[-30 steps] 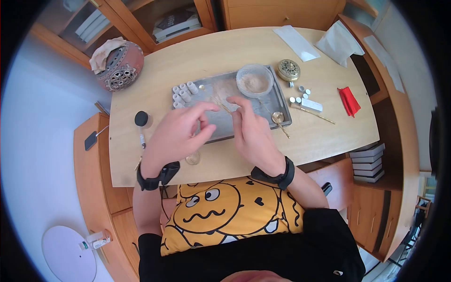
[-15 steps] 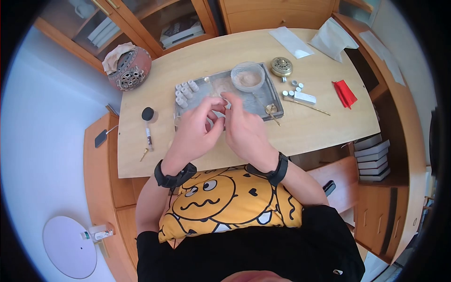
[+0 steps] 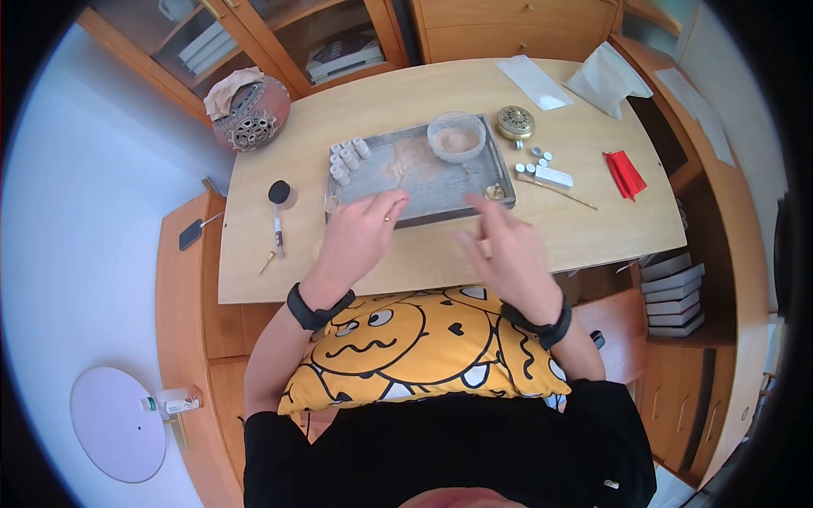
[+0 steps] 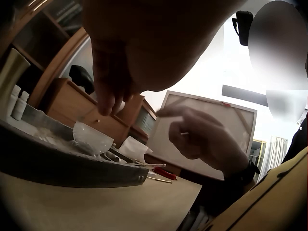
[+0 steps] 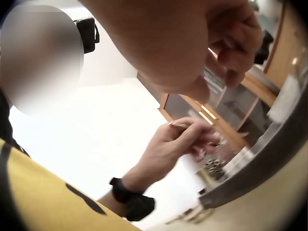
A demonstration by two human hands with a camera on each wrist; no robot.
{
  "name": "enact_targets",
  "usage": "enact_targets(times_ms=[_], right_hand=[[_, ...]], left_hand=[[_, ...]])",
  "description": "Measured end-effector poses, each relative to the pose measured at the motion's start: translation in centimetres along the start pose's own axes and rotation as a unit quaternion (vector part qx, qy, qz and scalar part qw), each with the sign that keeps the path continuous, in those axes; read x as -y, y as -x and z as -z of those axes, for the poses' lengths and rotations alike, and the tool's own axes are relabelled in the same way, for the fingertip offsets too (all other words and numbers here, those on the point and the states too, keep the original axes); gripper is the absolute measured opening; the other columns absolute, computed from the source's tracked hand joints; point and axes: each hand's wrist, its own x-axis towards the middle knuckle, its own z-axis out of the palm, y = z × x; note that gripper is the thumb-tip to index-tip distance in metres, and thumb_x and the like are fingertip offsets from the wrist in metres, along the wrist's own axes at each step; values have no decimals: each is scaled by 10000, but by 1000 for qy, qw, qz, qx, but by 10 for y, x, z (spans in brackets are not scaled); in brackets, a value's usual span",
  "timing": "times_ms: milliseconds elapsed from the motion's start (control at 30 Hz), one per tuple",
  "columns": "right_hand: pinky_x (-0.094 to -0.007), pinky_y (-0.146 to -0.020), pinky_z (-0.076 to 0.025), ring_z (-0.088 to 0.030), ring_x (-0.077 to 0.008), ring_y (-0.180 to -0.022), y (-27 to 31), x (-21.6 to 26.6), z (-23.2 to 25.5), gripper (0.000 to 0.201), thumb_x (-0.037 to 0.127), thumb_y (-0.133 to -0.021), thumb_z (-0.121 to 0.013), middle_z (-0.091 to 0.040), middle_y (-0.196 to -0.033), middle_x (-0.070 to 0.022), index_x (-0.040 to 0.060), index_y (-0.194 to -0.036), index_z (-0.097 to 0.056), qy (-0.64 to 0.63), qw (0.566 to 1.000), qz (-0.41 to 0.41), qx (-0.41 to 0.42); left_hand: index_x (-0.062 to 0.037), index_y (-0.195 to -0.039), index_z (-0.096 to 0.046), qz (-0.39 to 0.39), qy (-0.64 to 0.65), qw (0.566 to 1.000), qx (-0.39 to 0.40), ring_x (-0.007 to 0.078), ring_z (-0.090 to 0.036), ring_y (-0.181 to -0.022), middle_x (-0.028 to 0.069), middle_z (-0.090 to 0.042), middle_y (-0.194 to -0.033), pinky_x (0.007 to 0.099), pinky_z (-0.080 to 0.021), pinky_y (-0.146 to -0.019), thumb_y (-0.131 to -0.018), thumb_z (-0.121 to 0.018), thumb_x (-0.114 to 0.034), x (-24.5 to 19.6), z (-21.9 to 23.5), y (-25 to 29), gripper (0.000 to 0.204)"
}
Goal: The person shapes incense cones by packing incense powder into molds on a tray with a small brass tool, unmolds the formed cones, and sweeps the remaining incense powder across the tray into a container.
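Observation:
My left hand (image 3: 360,237) is over the front left part of the grey tray (image 3: 445,218), fingertips pinched together. A small, thin, pale thing shows at those fingertips; I cannot tell what it is. Blurred by motion, my right hand (image 3: 517,254) is off the tray's front right corner, index finger stretched forward, other fingers loosely curled, nothing seen in it. Light brown powder (image 3: 411,161) is spread on the tray. A clear bowl (image 3: 457,152) of powder stands at its back right, small white bottles (image 3: 347,157) at its left, a gold spoon (image 3: 495,193) at its front right.
To the right are a brass pierced-lid pot (image 3: 516,123), a small white box (image 3: 555,176), a gold stick (image 3: 567,196) and a red pouch (image 3: 625,175). A black-lidded jar (image 3: 280,193) and a pen-like tube (image 3: 279,235) lie left. A clay pot (image 3: 252,114) stands far left.
My hands were close together over the tray; they have moved apart, the right one to the right. A long thin gold tool showed between them at first.

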Motion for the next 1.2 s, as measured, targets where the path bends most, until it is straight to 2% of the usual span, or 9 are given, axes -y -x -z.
enact_targets(times_ms=[133, 200, 400, 467, 700, 800, 867, 1067, 1200], right_hand=[[-445, -611, -547, -678, -351, -679, 7, -37, 14, 309, 213, -915, -685, -671, -847, -123, 71, -1178, -605, 182, 981, -67, -17], [-446, -602, -538, -680, -352, -679, 3, -44, 15, 293, 216, -906, -696, -679, -819, -129, 72, -1149, -616, 194, 979, -64, -9], [-438, -620, -537, -688, -368, -721, -3, -51, 3, 187, 183, -911, -678, -709, -797, -182, 57, -1049, -676, 78, 994, -66, 31], [-419, -625, -534, -687, -364, -716, -6, -52, -1, 126, 139, -912, -665, -709, -783, -190, 32, -966, -704, 42, 996, -72, -7], [-380, -625, -525, -695, -308, -671, -36, -41, 10, 154, 111, -923, -662, -696, -750, -188, -23, -984, -707, -65, 995, -65, -42], [-370, -639, -527, -698, -286, -667, -55, -27, 17, 175, 114, -935, -651, -697, -745, -183, -45, -991, -700, -89, 992, -95, 0], [-295, -570, -473, -613, -157, -583, -65, -21, 17, 210, 147, -973, -624, -681, -691, -102, -43, -1020, -699, -94, 993, -55, 38], [-316, -567, -470, -599, -183, -573, -101, -1, 11, 226, 183, -975, -617, -677, -700, -107, -21, -1001, -712, -65, 980, -2, 188], [-328, -580, -480, -625, -199, -598, -117, 3, 3, 235, 189, -981, -603, -679, -704, -104, -18, -990, -714, -76, 971, -1, 224]], left_hand=[[-38, -1074, -679, 31, -42, 999, -12, 306, -703, -763, 141, -731, -934, 368, -546, -679, -963, -638, -106, 8, 6, 9, 136], [-37, -1075, -679, 52, -38, 998, -10, 309, -706, -776, 143, -731, -941, 369, -546, -686, -967, -633, -107, 6, 8, 8, 137], [-23, -1077, -676, 41, -20, 999, -27, 310, -712, -814, 142, -733, -952, 362, -548, -700, -987, -602, -104, 3, 10, 11, 142], [-19, -1079, -675, 77, -13, 996, -33, 302, -714, -817, 143, -734, -952, 359, -548, -705, -990, -597, -104, 4, 14, 14, 145], [-25, -1081, -679, 80, 1, 995, -62, 294, -712, -801, 132, -737, -917, 358, -544, -703, -992, -593, -107, 7, 16, 20, 148], [-31, -1090, -681, 88, 7, 994, -62, 288, -713, -795, 126, -738, -894, 357, -543, -699, -995, -592, -117, 8, 16, 22, 156], [-34, -1092, -684, 98, 3, 994, -48, 285, -713, -792, 125, -737, -884, 359, -543, -697, -999, -593, -140, 9, 16, 23, 167], [-32, -1070, -691, 119, -4, 993, -13, 280, -705, -781, 131, -725, -886, 363, -541, -685, -1003, -597, -180, 9, 18, 25, 187], [-33, -1054, -690, 124, 19, 992, -19, 286, -692, -777, 120, -715, -898, 368, -536, -678, -997, -601, -182, 9, 18, 27, 182]])
